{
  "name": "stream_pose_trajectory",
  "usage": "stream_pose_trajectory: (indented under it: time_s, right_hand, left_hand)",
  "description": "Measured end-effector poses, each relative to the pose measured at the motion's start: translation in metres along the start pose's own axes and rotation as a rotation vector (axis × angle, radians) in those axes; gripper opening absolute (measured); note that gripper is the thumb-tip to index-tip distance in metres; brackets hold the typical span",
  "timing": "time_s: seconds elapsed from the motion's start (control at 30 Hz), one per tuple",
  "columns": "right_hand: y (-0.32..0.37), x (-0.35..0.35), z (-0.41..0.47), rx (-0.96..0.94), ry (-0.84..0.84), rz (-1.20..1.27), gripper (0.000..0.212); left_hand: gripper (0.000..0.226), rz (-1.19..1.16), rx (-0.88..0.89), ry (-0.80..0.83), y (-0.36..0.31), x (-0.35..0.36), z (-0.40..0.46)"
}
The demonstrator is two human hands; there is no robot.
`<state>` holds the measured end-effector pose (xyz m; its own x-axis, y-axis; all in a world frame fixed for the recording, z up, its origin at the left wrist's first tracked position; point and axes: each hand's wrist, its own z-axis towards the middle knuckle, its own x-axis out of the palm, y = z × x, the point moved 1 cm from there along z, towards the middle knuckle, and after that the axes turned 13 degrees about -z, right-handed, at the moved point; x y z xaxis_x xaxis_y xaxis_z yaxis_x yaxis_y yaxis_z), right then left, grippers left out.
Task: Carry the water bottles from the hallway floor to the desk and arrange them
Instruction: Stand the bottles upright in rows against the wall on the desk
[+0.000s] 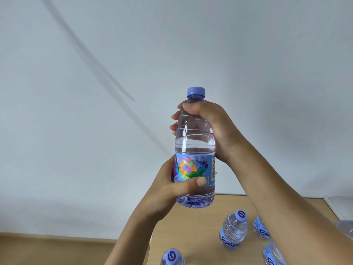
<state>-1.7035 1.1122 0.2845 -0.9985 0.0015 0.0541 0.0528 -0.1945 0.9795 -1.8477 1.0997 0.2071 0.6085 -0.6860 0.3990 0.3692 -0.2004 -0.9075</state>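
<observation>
Mid-frame, a full water bottle (194, 148) is held upright above the desk (191, 226). The right hand (208, 127) wraps its shoulder and the left hand (172, 188) grips its labelled lower body. 4 more bottles (234, 229) stand at the lower right. Best to lower it base-first into a gap beside them, releasing only once it stands steady.

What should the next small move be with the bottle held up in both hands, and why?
Probably lower the held bottle onto the bare desk left of the standing bottles. Right hand grips its shoulder, left hand its base, and it hangs upright above that spot.
</observation>
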Motion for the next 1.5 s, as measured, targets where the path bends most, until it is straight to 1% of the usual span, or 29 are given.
stream_pose_trajectory:
  time_s: [0.07, 0.13, 0.2, 0.4, 0.47, 0.53, 0.63, 0.7, 0.8, 0.9, 0.93, 1.0, 1.07, 1.2, 1.4, 1.5]
  right_hand:
    - [0.001, 0.0, 0.0, 0.0, -0.041, -0.036, 0.013]
    - [0.002, 0.0, 0.0, -0.005, -0.075, -0.072, 0.008]
    - [0.003, 0.0, -0.001, -0.017, -0.109, -0.112, 0.009]
    - [0.003, 0.006, -0.003, -0.06, -0.281, -0.244, 0.009]
    - [0.001, 0.009, -0.004, -0.07, -0.31, -0.269, 0.01]
    - [0.001, 0.01, -0.004, -0.077, -0.301, -0.277, 0.012]
    - [0.003, 0.005, -0.003, -0.067, -0.21, -0.263, 0.017]
    - [0.005, 0.0, -0.003, -0.061, -0.116, -0.212, 0.018]
    - [0.004, -0.004, -0.004, -0.066, 0.044, 0.003, 0.023]
    - [0.002, -0.003, -0.006, -0.06, 0.21, 0.24, 0.025]
    - [0.001, -0.003, -0.007, -0.068, 0.255, 0.288, 0.024]
    - [-0.002, -0.002, -0.008, -0.078, 0.297, 0.307, 0.022]
    - [-0.002, -0.001, -0.008, -0.035, 0.259, 0.278, 0.022]
    - [0.002, -0.002, -0.006, 0.014, 0.116, 0.206, 0.021]
    - [0.011, 0.004, -0.007, -0.022, -0.062, -0.02, 0.018]
    - [0.013, 0.009, -0.007, -0.037, -0.201, -0.138, 0.017]
  left_hand:
    - [0.05, 0.034, 0.005, -0.031, 0.001, 0.0, 0.0]
    - [0.058, 0.081, 0.017, -0.053, 0.001, 0.001, 0.001]
    - [0.061, 0.128, 0.041, -0.07, 0.0, 0.004, 0.001]
    - [0.058, 0.296, 0.118, -0.143, -0.001, 0.01, 0.0]
    - [0.055, 0.308, 0.128, -0.151, 0.0, 0.012, -0.001]
    - [0.054, 0.31, 0.132, -0.156, 0.0, 0.012, -0.002]
    - [0.06, 0.313, 0.134, -0.163, -0.004, 0.006, -0.002]
    - [0.057, 0.284, 0.125, -0.129, -0.008, 0.002, -0.002]
    - [0.05, 0.214, 0.094, -0.041, -0.012, 0.002, -0.003]
    - [0.058, 0.155, 0.056, 0.01, -0.01, 0.002, -0.004]
    - [0.059, 0.142, 0.048, 0.036, -0.01, 0.002, -0.003]
    - [0.058, 0.12, 0.036, 0.078, -0.009, 0.002, -0.002]
    - [0.056, 0.099, 0.014, 0.094, -0.008, 0.002, -0.001]
    - [0.058, 0.044, -0.02, 0.099, -0.004, 0.002, 0.001]
    - [0.059, 0.11, 0.012, 0.007, -0.001, -0.002, 0.004]
    - [0.06, 0.15, 0.028, -0.027, -0.003, 0.0, 0.004]
